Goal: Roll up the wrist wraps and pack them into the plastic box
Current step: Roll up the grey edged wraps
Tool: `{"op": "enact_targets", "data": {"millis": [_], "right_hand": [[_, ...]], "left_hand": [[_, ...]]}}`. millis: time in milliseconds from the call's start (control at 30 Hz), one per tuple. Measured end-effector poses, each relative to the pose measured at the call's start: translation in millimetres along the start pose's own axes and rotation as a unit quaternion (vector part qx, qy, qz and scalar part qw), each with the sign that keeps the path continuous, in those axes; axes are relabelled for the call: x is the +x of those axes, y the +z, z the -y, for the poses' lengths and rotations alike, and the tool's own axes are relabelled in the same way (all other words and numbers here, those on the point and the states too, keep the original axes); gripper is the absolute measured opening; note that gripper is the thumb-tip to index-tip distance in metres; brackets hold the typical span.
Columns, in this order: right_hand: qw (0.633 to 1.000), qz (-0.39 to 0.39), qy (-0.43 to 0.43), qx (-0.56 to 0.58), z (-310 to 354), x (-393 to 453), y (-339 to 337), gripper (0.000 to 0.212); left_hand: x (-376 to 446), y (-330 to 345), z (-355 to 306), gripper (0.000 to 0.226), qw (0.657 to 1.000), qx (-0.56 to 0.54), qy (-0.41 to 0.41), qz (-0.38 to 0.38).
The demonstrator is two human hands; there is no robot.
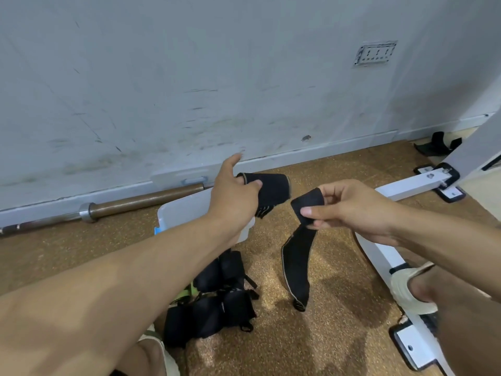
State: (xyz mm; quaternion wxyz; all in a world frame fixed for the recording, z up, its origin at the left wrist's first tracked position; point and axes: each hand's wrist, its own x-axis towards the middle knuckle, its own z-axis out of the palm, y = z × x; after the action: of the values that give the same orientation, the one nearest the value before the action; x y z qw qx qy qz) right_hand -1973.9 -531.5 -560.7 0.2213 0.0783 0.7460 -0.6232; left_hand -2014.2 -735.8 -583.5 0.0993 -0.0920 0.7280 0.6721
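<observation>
We're mid-task: left hand (238, 191) grips a rolled wrap (271, 189) over the plastic box (184, 210), right hand (349, 207) pinches an unrolled wrap (298, 256), more wraps (214, 297) wait on the floor (325, 321).

A gym or home training room is indicated. A steel barbell (108, 207) is laid along the foot of a scuffed grey wall (189, 77), and the floor (339, 308) is covered in speckled cork-like matting. White steel frame legs (406, 189) with bolted foot plates are seen at the right. Black wrist wraps (217, 302) are piled on the floor.
</observation>
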Motion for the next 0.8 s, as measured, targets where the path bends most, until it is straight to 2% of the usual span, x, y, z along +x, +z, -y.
{"op": "enact_targets", "data": {"millis": [67, 167, 233, 367, 533, 800], "right_hand": [[0.992, -0.026, -0.069, -0.101, 1, -5, 0, 0.006], [0.933, -0.061, -0.2, -0.294, 5, -11, 2, 0.009], [0.904, -0.086, -0.254, -0.331, 8, -14, 5, 0.018], [0.929, -0.075, -0.236, -0.275, 6, -11, 6, 0.017], [0.935, -0.11, -0.246, -0.229, 3, -10, 5, 0.017], [0.948, -0.131, -0.232, -0.176, -1, -6, 5, 0.03]], "left_hand": [[-1, -1, 0, 0.068, 1.0, 0.005, 0.002, 0.009], [-3, 1, 1, 0.07, 0.998, 0.028, 0.034, 0.035], [-8, 3, -1, 0.071, 0.997, 0.021, 0.046, 0.063], [-11, 8, -4, 0.073, 0.992, -0.022, 0.049, 0.11], [-15, 8, -7, 0.073, 0.986, -0.048, 0.045, 0.152], [-23, 11, -6, 0.072, 0.982, -0.071, 0.019, 0.176]]}}
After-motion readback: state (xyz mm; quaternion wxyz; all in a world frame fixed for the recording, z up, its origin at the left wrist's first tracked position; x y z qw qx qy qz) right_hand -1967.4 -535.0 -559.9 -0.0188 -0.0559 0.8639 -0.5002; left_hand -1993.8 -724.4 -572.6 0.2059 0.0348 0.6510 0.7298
